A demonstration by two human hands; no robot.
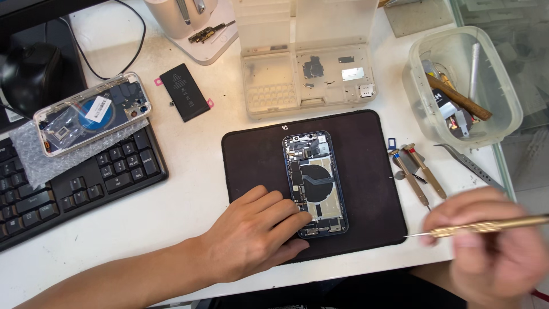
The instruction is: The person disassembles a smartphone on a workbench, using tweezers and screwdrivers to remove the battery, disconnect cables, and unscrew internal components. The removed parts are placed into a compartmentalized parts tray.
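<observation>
An opened blue phone (pixel 315 183) lies face down on a black mat (pixel 366 171), its circuit parts and round coil exposed. My left hand (pixel 254 232) rests on the mat with its fingers pressed against the phone's lower left edge. My right hand (pixel 492 246), blurred, hovers at the lower right and grips a thin brass-coloured tool (pixel 486 227) whose fine tip points left, over the mat's lower right corner, apart from the phone.
Behind the mat stands a clear parts organiser (pixel 309 74). A plastic tub of tools (pixel 463 86) sits at the right, with two screwdrivers (pixel 417 171) and tweezers (pixel 469 163) beside it. A loose black battery (pixel 184 91), a clear phone housing (pixel 91 111) and a keyboard (pixel 74 183) lie left.
</observation>
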